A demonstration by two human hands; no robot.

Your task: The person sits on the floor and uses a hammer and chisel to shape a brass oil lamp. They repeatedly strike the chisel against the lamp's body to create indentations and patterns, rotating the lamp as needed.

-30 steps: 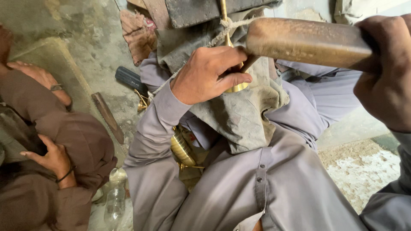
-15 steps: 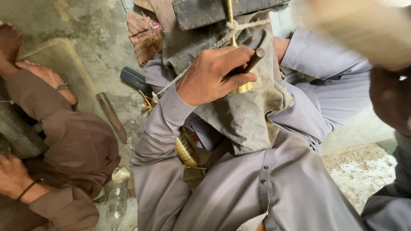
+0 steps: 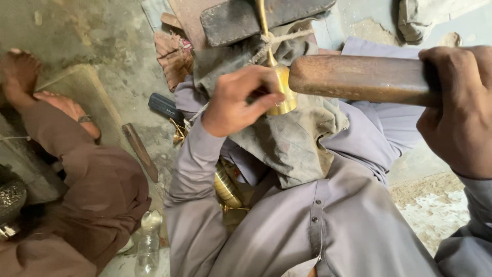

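1. Fingers [image 3: 256, 100] of the left hand [image 3: 236, 102] are pinching narrow around the brass piece [image 3: 283, 90] at centre top of the frame; the right hand [image 3: 458, 110] at the right edge is wrapping tight around the wooden mallet [image 3: 359, 78].
2. Brass piece is standing upright against a dirty cloth [image 3: 292, 138] draped over the lap, its thin stem running up under a dark flat block [image 3: 256, 18] and lashed with cord [image 3: 271, 38].
3. Mallet head is sitting just beside the brass, almost touching, with the left thumb and fingertips right next to the contact spot. Risk: a slightly off swing is landing on the knuckles.
4. Only the cord and a pinch grip are steadying the piece. Risk: a glancing blow is twisting or bending the stem, or popping it out of the lashing.
5. Cloth is loose and bunched underneath. Risk: the work is sliding on it, denting the brass unevenly.
6. Another person in brown clothing [image 3: 87, 195] is sitting close at the left of the frame, near loose brass parts [image 3: 225, 187] and a tool [image 3: 141, 151] on the floor [image 3: 102, 46]. Risk: a flying piece is reaching them.
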